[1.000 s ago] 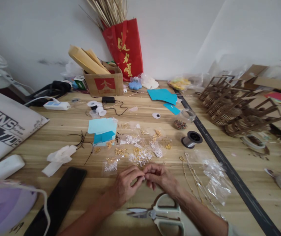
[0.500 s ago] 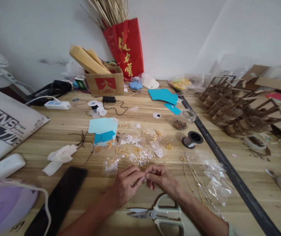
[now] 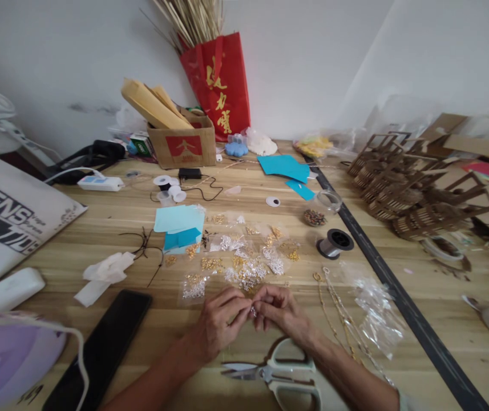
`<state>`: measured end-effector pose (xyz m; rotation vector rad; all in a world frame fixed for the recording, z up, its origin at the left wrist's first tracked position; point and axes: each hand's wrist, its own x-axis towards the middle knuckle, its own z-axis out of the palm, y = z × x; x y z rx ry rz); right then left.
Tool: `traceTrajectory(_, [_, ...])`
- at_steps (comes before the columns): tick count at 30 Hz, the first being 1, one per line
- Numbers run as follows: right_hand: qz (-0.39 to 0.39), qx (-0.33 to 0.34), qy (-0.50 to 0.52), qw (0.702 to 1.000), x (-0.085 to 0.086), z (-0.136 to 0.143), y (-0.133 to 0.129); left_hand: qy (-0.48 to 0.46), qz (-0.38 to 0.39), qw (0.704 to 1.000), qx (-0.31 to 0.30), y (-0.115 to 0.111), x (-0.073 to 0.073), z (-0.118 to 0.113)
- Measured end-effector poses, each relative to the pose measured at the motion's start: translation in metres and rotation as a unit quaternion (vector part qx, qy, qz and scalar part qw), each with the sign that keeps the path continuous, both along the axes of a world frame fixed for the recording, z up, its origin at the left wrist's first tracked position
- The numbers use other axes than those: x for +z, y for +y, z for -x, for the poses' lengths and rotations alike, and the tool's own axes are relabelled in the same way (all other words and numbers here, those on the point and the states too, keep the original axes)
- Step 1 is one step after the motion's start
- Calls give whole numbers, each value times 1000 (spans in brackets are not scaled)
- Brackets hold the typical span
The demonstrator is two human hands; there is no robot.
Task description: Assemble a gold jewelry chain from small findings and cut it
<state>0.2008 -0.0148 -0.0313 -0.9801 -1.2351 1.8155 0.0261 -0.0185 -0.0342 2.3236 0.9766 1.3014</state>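
My left hand (image 3: 226, 321) and my right hand (image 3: 277, 308) meet at the fingertips near the front middle of the table. Between them is a small silvery piece (image 3: 253, 311), pinched by both hands; its shape is too small to make out. Just beyond the fingers lie many silver and gold findings (image 3: 248, 273) on clear little bags. Scissors (image 3: 270, 372) with pale green handles rest below my hands, blades pointing left. Gold and silver chains (image 3: 343, 311) lie to the right of my right hand.
A wire spool (image 3: 335, 244) and a jar of beads (image 3: 315, 217) stand at the right. Clear plastic bags (image 3: 376, 311) lie beside the chains. At the left are a black phone (image 3: 101, 348) and crumpled tissue (image 3: 104, 275). Brown wooden baskets (image 3: 415, 194) fill the far right.
The small silvery piece shows more clearly between the fingertips. My right fingers have shifted very slightly; all else stays put.
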Motion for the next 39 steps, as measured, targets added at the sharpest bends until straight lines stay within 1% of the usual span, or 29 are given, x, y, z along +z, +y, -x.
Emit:
traceTrajectory(10, [-12,-4,4,1000,-1,0,-1,-57,30,998,3,2,2,-4])
traceTrajectory(13, [-19,-7,1,1000,0,0,-1,-80,65,995,5,3,1,-4])
traceTrajectory(15, [-20,-8,4,1000,0,1,-1,-87,107,990,5,3,1,-4])
traceTrajectory(17, [-14,-10,9,1000,-1,1,-1,-85,164,983,6,3,1,-3])
traceTrajectory(20, [-5,-10,14,1000,-2,2,-1,-85,255,963,6,3,3,-1])
traceTrajectory(23, [1,-6,12,1000,-2,1,0,-110,329,938,-16,4,6,1])
traceTrajectory(25, [6,-3,11,1000,-1,1,0,-127,364,922,-30,5,7,1])
traceTrajectory(31, [12,-2,18,1000,-2,1,0,-156,413,896,-55,6,8,3])
traceTrajectory(39, [8,0,20,1000,-6,2,0,-157,438,882,-77,8,11,3])
